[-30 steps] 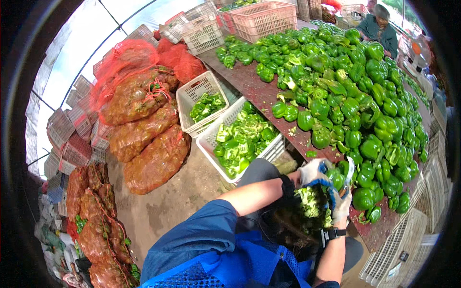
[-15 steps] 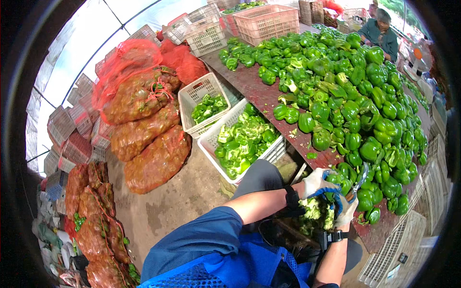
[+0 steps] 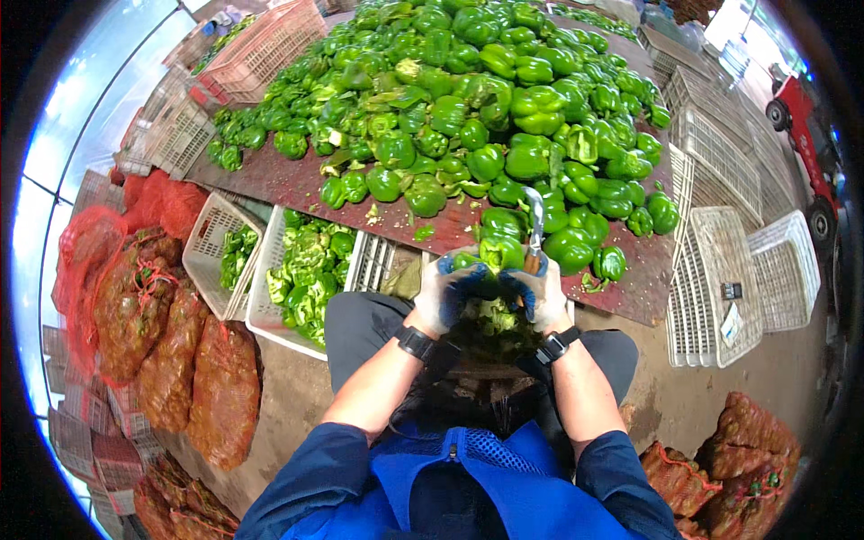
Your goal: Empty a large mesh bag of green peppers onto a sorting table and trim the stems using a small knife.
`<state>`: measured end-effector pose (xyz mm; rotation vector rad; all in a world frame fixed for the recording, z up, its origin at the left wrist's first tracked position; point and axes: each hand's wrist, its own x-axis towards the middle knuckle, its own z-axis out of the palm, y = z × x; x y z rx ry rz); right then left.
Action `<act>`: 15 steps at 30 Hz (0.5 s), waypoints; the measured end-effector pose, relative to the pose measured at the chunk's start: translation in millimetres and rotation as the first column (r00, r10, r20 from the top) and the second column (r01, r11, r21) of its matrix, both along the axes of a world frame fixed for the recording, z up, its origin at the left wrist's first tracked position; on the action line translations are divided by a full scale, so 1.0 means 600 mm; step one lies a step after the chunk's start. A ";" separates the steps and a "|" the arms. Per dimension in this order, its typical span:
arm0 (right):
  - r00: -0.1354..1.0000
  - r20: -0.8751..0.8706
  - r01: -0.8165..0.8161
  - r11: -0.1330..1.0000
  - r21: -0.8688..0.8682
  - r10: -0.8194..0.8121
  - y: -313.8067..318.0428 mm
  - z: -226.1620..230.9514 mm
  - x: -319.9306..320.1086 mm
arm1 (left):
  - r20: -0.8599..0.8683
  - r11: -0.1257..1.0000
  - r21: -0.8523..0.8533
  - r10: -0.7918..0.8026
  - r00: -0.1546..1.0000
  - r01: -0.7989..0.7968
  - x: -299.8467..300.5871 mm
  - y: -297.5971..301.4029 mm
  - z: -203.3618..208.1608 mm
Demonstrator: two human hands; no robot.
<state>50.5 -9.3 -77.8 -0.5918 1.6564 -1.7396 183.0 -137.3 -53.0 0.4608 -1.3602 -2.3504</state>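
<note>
My left hand [image 3: 447, 292], in a white glove with blue palm and fingers, curls around a green bell pepper [image 3: 464, 261], mostly hidden by the fingers. Beside it, my right hand [image 3: 541, 292], gloved alike, grips a knife [image 3: 535, 236] by its wooden handle. The curved metal blade points up toward the pepper heap. Both hands are close together at the near edge of a dark red table [image 3: 450, 228], over my lap. Below them, pale green pepper scraps [image 3: 498, 318] show between my wrists. The heap of green bell peppers [image 3: 526, 157] covers most of the table.
Left of my knee stand a white crate [image 3: 261, 301] and a smaller crate [image 3: 209, 236], both holding peppers. Full brown mesh sacks [image 3: 225, 396] lie further left, others [image 3: 742, 450] at lower right. Stacked pale crates [image 3: 720, 279] stand right of the table.
My view has swung right, bringing the right-hand crates and a red vehicle into sight. The person at the far side has left the view. My hands still hold the pepper and the knife.
</note>
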 end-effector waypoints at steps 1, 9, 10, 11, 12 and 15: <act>1.000 -0.031 -0.001 1.000 0.006 0.001 0.008 -0.008 -0.006 | 0.012 1.000 -0.005 -0.027 1.000 0.027 -0.003 0.001 -0.003; 0.974 0.227 0.025 0.994 -0.109 0.001 0.006 0.028 0.019 | -0.006 0.992 0.122 0.023 1.000 -0.022 0.013 0.002 -0.018; 0.957 0.289 0.053 0.990 -0.131 -0.014 0.007 0.018 0.018 | -0.034 0.987 0.157 0.028 0.999 -0.022 0.015 0.004 -0.023; 0.937 0.347 0.086 0.985 -0.149 -0.029 0.006 0.007 0.015 | -0.047 0.974 0.227 0.030 0.998 -0.018 0.013 0.007 -0.024; 0.914 0.404 0.119 0.979 -0.165 -0.043 0.009 -0.002 0.010 | -0.060 0.955 0.295 0.032 0.998 -0.013 0.012 0.010 -0.026; 0.941 0.320 0.160 0.979 -0.126 -0.112 0.020 0.004 0.016 | -0.048 0.969 0.245 -0.033 0.998 0.044 0.014 0.004 -0.011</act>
